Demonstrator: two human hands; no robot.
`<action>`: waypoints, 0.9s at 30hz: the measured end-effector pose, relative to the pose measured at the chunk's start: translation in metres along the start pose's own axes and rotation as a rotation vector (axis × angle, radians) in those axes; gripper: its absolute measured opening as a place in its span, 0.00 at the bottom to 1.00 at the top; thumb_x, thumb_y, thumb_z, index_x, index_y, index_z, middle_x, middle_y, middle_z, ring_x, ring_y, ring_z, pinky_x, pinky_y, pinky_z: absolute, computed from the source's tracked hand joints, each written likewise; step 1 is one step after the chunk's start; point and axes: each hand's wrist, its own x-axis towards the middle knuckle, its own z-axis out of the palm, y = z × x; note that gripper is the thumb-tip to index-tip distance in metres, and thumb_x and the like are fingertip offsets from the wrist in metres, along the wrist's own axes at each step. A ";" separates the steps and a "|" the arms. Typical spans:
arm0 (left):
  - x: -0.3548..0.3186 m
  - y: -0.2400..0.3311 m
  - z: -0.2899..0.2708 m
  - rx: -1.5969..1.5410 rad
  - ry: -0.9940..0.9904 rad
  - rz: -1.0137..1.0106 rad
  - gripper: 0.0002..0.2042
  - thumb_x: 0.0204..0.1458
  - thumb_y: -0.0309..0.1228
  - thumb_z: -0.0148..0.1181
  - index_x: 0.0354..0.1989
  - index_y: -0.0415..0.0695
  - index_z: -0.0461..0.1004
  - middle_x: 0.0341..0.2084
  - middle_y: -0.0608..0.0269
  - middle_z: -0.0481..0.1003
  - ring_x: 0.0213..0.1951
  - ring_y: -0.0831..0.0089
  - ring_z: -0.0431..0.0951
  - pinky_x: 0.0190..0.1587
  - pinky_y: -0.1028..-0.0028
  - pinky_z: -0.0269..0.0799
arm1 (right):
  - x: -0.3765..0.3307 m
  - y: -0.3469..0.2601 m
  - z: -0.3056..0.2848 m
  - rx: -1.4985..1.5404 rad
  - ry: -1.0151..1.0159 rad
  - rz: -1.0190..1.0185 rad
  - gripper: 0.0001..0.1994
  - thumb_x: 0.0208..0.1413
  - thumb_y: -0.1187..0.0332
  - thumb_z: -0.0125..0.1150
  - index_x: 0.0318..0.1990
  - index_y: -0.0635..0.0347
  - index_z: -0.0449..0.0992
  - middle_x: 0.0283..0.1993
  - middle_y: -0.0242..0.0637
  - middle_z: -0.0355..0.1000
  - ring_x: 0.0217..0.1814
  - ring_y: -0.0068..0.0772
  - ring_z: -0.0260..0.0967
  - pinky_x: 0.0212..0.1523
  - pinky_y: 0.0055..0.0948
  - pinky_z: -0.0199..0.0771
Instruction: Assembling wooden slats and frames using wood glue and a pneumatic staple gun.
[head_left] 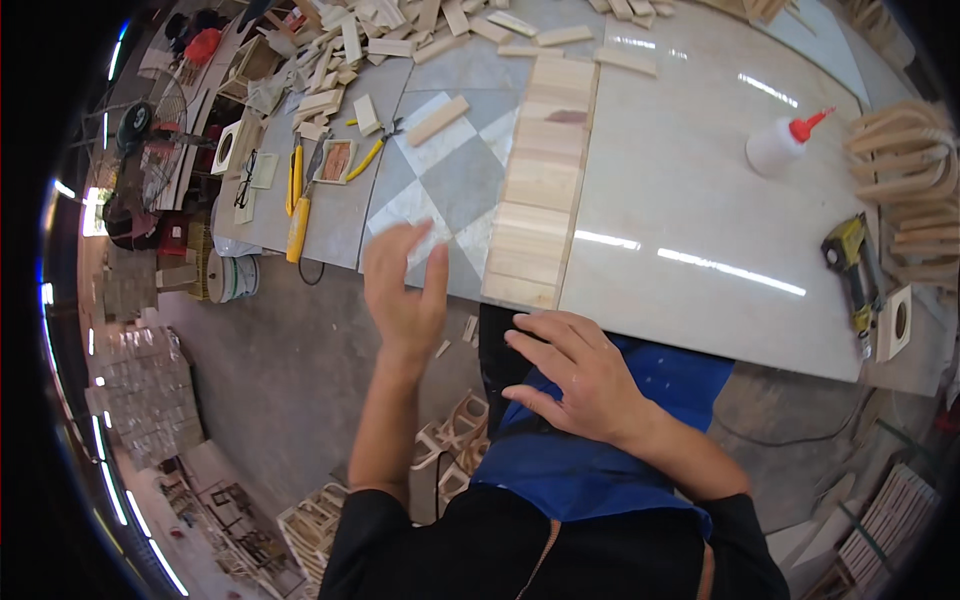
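Note:
A row of pale wood blocks (540,190) lies side by side in a long strip on the tiled tabletop, running away from me. My left hand (403,290) hovers over the near edge of the checkered tile, left of the strip, with thumb and fingers apart and nothing in them. Just in front of the table's near edge, close to the strip's near end, my right hand (570,375) is spread and holds nothing. One loose wood block (438,121) lies on the checkered tile (460,185) beyond my left hand.
Several loose wood blocks (400,40) are heaped at the far left. Yellow-handled pliers (370,158), a yellow cutter (295,180) and glasses (245,180) lie at left. A white glue bottle (775,148) with red tip, a drill (852,270) and curved wood parts (905,150) are at right.

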 end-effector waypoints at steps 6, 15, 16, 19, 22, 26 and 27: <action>0.094 -0.093 0.038 0.542 0.000 0.149 0.25 0.61 0.31 0.72 0.68 0.46 0.80 0.63 0.54 0.81 0.67 0.49 0.76 0.73 0.55 0.70 | 0.022 0.031 -0.021 -0.088 -0.103 0.078 0.26 0.61 0.65 0.78 0.66 0.61 0.81 0.72 0.44 0.76 0.71 0.49 0.75 0.73 0.42 0.76; 0.127 -0.112 0.089 0.339 -0.088 0.220 0.18 0.63 0.29 0.67 0.61 0.46 0.83 0.55 0.63 0.82 0.58 0.58 0.80 0.65 0.59 0.74 | 0.185 0.170 -0.050 -0.421 0.027 -0.028 0.27 0.62 0.72 0.73 0.70 0.55 0.80 0.74 0.43 0.77 0.73 0.51 0.74 0.74 0.43 0.76; 0.127 -0.105 0.087 0.298 -0.078 0.253 0.17 0.63 0.28 0.66 0.60 0.46 0.83 0.54 0.64 0.82 0.56 0.59 0.80 0.63 0.59 0.75 | 0.214 0.195 -0.059 -0.469 0.073 -0.060 0.26 0.62 0.73 0.71 0.69 0.55 0.81 0.73 0.42 0.78 0.72 0.51 0.75 0.74 0.44 0.76; 0.149 -0.103 0.089 0.262 -0.054 0.265 0.16 0.63 0.28 0.65 0.59 0.46 0.83 0.52 0.64 0.82 0.54 0.60 0.80 0.61 0.60 0.75 | 0.299 0.251 -0.081 -0.639 0.121 -0.040 0.24 0.61 0.75 0.68 0.67 0.55 0.82 0.70 0.41 0.80 0.70 0.52 0.75 0.72 0.44 0.77; 0.176 -0.112 0.082 0.311 -0.020 0.238 0.15 0.62 0.28 0.65 0.57 0.46 0.83 0.50 0.63 0.81 0.52 0.60 0.80 0.59 0.61 0.76 | 0.342 0.279 -0.090 -0.761 -0.116 -0.025 0.21 0.64 0.70 0.66 0.64 0.60 0.83 0.68 0.42 0.81 0.67 0.51 0.78 0.68 0.43 0.78; 0.244 -0.167 0.094 0.451 -0.025 0.204 0.15 0.62 0.27 0.66 0.57 0.46 0.83 0.49 0.61 0.81 0.51 0.58 0.80 0.58 0.60 0.77 | 0.371 0.256 -0.085 -0.814 -0.355 0.166 0.17 0.64 0.64 0.65 0.57 0.61 0.85 0.61 0.43 0.84 0.61 0.52 0.80 0.63 0.45 0.81; 0.254 -0.176 0.100 0.484 -0.052 0.173 0.15 0.61 0.28 0.67 0.57 0.45 0.83 0.50 0.60 0.81 0.52 0.57 0.80 0.59 0.60 0.78 | 0.378 0.252 -0.087 -0.835 -0.429 0.239 0.17 0.64 0.63 0.65 0.55 0.62 0.86 0.59 0.43 0.85 0.59 0.52 0.81 0.61 0.45 0.81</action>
